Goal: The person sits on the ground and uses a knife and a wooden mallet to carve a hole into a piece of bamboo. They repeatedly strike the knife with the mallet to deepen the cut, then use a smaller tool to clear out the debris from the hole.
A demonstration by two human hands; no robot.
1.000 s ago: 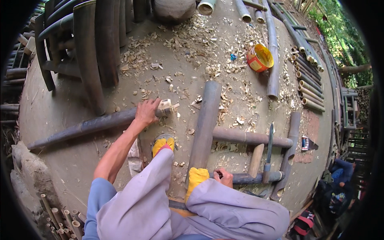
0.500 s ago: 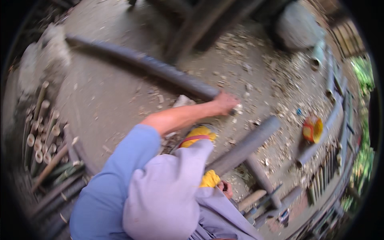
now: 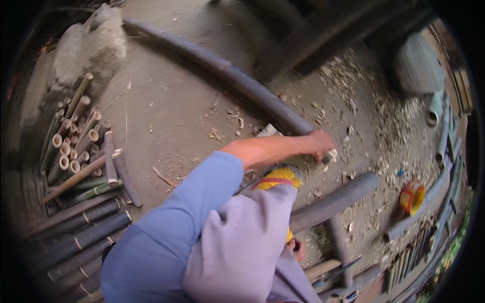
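Observation:
A long dark bamboo pole [image 3: 230, 73] lies slantwise over the ground, from the far left to the middle. My left hand [image 3: 320, 144], at the end of a blue-sleeved arm, is closed around the near end of this pole. A pale cut tip [image 3: 331, 155] shows just past the fingers. Low in the view, beside my trouser leg, only part of my right hand [image 3: 297, 249] appears, its fingers curled. The leg hides the rest of it and whatever it may hold. Close to the left forearm is my foot in a yellow sock [image 3: 287, 175] with a red strap.
A thick log [image 3: 336, 201] slopes up from the ground right of my legs. Wood chips [image 3: 399, 118] litter the right side, near a red-and-yellow container [image 3: 411, 198]. Cut bamboo pieces [image 3: 76, 139] are stacked at left, above dark poles [image 3: 96, 235]. A large rounded stone [image 3: 418, 64] stands far right.
The view has turned, so the scene sits further right and the stacked bamboo shows more fully. My left hand stays on the pole's end.

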